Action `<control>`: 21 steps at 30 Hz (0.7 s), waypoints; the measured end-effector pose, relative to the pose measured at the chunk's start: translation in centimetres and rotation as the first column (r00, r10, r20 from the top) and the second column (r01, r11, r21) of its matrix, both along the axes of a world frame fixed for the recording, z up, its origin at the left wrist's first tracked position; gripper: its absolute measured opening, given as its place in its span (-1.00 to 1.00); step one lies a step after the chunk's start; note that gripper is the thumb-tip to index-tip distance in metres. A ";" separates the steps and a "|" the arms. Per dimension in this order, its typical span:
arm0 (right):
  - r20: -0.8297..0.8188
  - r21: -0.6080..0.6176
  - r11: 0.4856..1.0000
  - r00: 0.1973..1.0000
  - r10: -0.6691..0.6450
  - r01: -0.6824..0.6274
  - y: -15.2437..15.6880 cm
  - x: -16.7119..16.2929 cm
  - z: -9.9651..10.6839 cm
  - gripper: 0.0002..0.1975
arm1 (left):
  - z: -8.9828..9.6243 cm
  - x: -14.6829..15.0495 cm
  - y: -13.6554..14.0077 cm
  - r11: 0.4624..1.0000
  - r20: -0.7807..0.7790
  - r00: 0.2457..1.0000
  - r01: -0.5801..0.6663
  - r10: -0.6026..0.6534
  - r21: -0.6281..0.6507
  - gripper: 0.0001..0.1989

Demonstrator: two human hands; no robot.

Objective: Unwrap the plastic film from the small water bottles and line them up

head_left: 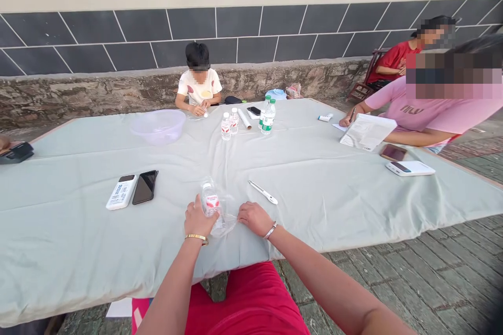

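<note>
A small clear water bottle [212, 201] with a red and white label and white cap lies on the tablecloth in front of me. My left hand [199, 217] is wrapped round its left side, with a gold bracelet at the wrist. Thin clear plastic film [226, 225] lies under and around the bottle. At the film's right edge my right hand [255, 219] pinches it, fingers closed. Just beyond that hand is a white utility knife [263, 192], lying on the cloth.
A power bank [121, 192] and a phone [145, 187] lie to the left. Farther back stand a translucent basin [157, 126], small bottles [225, 126], green-labelled bottles [268, 118] and a roll [244, 119]. People sit opposite and at right, near a white box [367, 131].
</note>
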State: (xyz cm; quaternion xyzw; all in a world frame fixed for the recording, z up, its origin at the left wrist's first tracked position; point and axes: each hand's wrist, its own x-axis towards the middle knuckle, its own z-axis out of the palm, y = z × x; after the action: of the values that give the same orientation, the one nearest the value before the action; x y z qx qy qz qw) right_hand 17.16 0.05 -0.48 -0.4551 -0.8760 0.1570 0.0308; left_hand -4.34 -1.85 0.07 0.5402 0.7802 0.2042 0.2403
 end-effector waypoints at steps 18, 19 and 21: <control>-0.490 0.028 0.889 0.782 -0.386 0.457 -1.9 -9.3 2.2 -0.53 | -2.6 -2.6 -0.8 0.957 -0.058 0.984 0.175 -0.166 0.232 -0.66; -0.514 0.012 0.857 0.738 -0.436 0.515 -2.1 -8.0 1.9 -0.50 | -2.7 -2.5 -1.0 0.961 -0.045 0.987 0.160 -0.154 0.224 -0.63; -0.550 -0.122 0.812 0.642 -0.534 0.571 -2.7 -5.5 1.3 -0.43 | -2.8 -1.7 -1.4 0.973 -0.041 0.992 0.126 -0.121 0.193 -0.52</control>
State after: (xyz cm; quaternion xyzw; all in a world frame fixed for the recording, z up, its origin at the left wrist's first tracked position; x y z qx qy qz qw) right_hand 11.65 -2.69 0.86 -0.6325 -0.6501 0.2385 0.3471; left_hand -6.00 -3.29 -2.72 0.6115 0.7248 0.2566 0.1869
